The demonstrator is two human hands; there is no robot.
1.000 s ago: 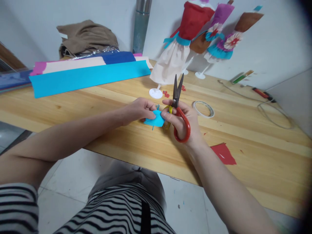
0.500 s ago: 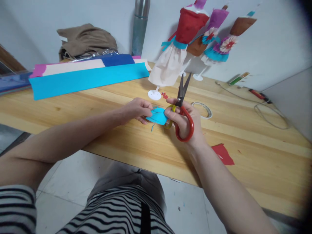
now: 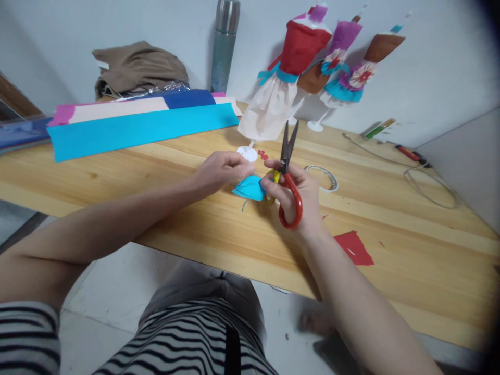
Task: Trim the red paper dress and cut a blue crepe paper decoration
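Note:
My right hand (image 3: 302,192) is closed around scissors (image 3: 288,156) with one red and one yellow handle. Their blades point up and away from me, slightly apart. At the thumb and fingertips of that hand is a small turquoise piece of crepe paper (image 3: 249,188) with cut lines in it. My left hand (image 3: 230,167) is just above the paper's far left edge, thumb and fingers pinched together. Whatever lies between those fingertips is too small to make out. A thin turquoise scrap (image 3: 244,207) shows just below the paper.
Dressed miniature mannequins (image 3: 269,104) stand at the back, with small red scraps (image 3: 263,155) by the front one. A tape roll (image 3: 330,179) and red paper (image 3: 354,248) lie right. Turquoise sheet (image 3: 144,133), bottle (image 3: 225,47), brown cloth (image 3: 142,67) and cable (image 3: 390,156) are farther back.
My left hand has lifted from the turquoise paper's left edge and moved slightly up and right, its fingers drawn together. The right hand keeps the scissors and has shifted slightly left.

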